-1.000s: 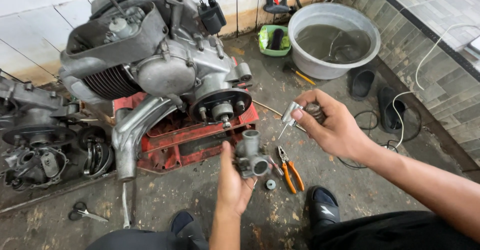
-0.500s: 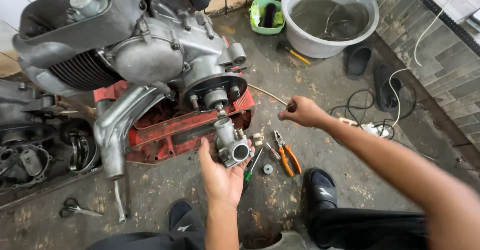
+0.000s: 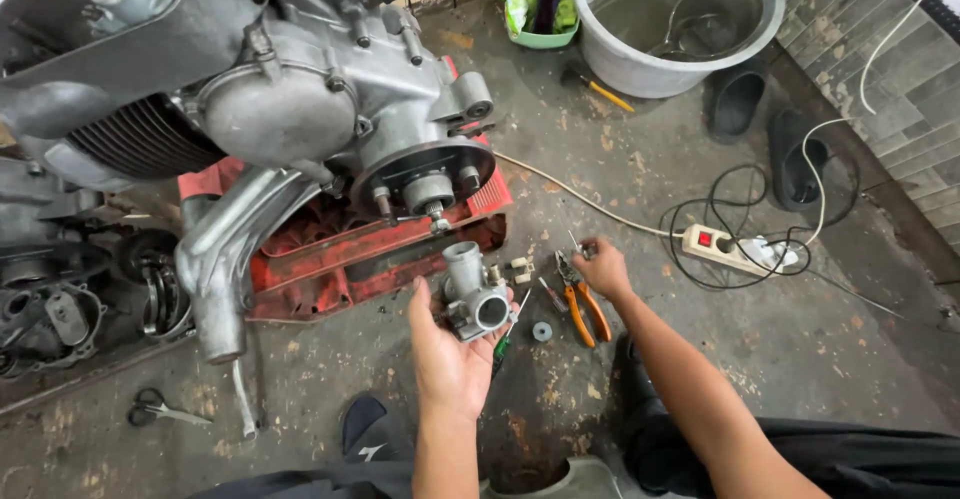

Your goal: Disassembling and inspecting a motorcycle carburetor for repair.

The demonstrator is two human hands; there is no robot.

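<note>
Left hand (image 3: 452, 354) at lower centre, palm up, cradling a metal carburetor (image 3: 470, 291). Right hand (image 3: 601, 269) just right of it, low on the stained concrete floor (image 3: 640, 169), fingers closed around a small metal part, beside orange-handled pliers (image 3: 582, 299). Engine (image 3: 250, 89) on a red stand (image 3: 340, 249) upper left. Grey bucket (image 3: 680, 19) of murky water top right, by the tiled wall. Power strip (image 3: 725, 249) right of centre. Scissors (image 3: 160, 409) lower left.

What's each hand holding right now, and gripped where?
Left hand cradles the carburetor from below, palm under its body, fingers up its left side. Right hand is down by the orange-handled pliers; whether it grips anything cannot be told.
</note>
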